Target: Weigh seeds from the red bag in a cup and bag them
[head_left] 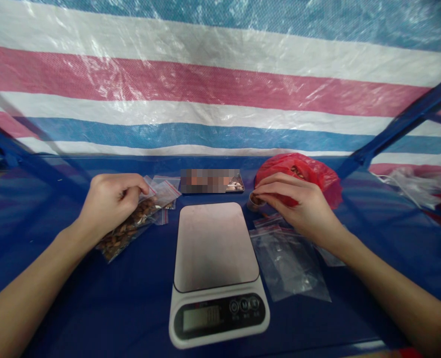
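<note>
Scale [217, 248], centred.
My left hand [110, 203] curls over a bag [119, 240], right hand [303, 200] at a cup [254, 203] (I cannot tell either grip).

clear zip bags [159, 198] | brown nuts [121, 237] inside | overlapping, beside left hand [112, 201] | small cup [253, 204] | partly hidden by right hand [298, 201]

Open passage over scale [216, 248], red bag [317, 168] obstructing right rear, room behind it unclear
</note>
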Demonstrator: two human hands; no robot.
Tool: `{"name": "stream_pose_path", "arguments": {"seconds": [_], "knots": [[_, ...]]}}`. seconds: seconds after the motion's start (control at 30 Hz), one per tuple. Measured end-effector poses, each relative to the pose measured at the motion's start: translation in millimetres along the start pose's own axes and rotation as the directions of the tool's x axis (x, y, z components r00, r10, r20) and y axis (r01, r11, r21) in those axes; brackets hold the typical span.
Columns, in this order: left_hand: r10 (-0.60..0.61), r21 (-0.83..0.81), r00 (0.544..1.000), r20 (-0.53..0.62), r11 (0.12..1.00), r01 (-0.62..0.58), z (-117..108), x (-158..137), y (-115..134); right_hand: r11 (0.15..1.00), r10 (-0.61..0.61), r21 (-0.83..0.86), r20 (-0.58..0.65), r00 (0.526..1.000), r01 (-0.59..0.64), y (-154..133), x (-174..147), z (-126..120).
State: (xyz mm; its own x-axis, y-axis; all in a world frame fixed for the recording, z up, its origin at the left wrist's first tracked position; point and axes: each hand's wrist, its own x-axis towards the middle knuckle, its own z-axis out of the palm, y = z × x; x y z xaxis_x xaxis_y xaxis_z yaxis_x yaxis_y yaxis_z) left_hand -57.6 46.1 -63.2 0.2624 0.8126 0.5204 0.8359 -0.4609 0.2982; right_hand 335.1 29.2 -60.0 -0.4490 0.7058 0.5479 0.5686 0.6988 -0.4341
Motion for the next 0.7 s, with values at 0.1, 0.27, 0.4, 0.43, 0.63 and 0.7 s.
{"name": "stream_pose_path", "arguments": {"seconds": [0.1, 0.27, 0.4, 0.43, 0.63, 0.7], "knots": [[-0.021, -0.009, 1.0, -0.002, 1.0, 0.021, 0, 0, 1, 0.998, 0.051, -0.034, -0.066, 0.997, -0.053, 0, 1, -8], [-0.033, -0.004, 0.999, 0.008, 0.999, 0.033, -1, -1, 1, 0.987, 0.127, -0.104, 0.004, 0.992, -0.126, 17, 2, -24], [-0.022, 0.003, 1.0, 0.0, 1.0, 0.022, 0, -1, 0, 0.988, 0.138, -0.097, 0.267, 0.954, -0.116, 28, -1, -23], [-0.014, 0.001, 1.0, -0.009, 1.0, 0.014, 0, -1, -1, 0.988, 0.148, -0.096, 0.315, 0.938, -0.124, 28, -3, -21], [-0.026, 0.004, 1.0, 0.012, 1.0, 0.026, 0, -2, -2, 0.972, 0.231, -0.135, 0.396, 0.889, -0.192, 30, -10, -9], [-0.021, 0.007, 1.0, 0.019, 1.0, 0.021, -1, -2, -3, 0.971, 0.231, -0.149, 0.391, 0.891, -0.187, 32, -10, -10]]}}
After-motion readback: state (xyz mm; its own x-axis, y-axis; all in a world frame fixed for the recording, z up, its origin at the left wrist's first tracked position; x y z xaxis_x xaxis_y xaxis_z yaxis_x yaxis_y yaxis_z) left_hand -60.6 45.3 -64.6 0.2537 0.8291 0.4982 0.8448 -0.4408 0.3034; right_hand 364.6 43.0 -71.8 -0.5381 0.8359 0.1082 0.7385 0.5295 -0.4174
